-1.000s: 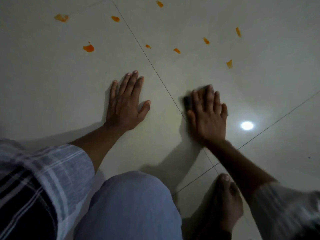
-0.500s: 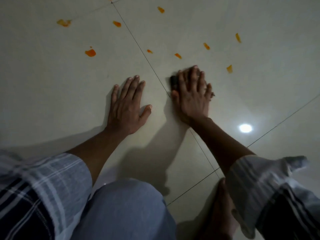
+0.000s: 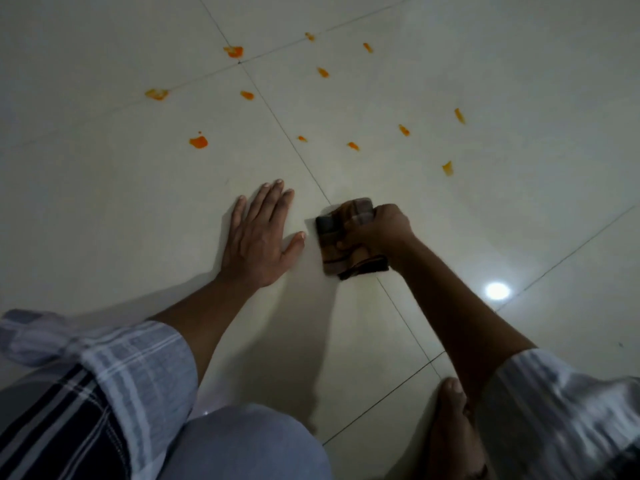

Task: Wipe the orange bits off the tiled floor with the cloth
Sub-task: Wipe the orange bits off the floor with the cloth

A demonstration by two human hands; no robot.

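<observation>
Currently: your right hand [image 3: 375, 230] clamped around the bunched brown cloth [image 3: 341, 237] on the tiled floor [image 3: 104, 188], gathered for wiping. Left hand [image 3: 258, 233] flat, fingers spread, likely bracing your weight. Orange bits [image 3: 198, 142] scattered ahead of both hands, none touched by the cloth.

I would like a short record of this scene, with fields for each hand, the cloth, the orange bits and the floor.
left hand: left hand lies flat, palm down, on the floor, holds nothing
right hand: right hand is closed around the cloth
cloth: brown checked cloth, bunched, beside the left hand's thumb
orange bits: about twelve orange bits scattered ahead of both hands, none touching the cloth
floor: pale glossy tiled floor with thin dark grout lines and a bright lamp reflection
task state: wiping of the bits not yet done
</observation>
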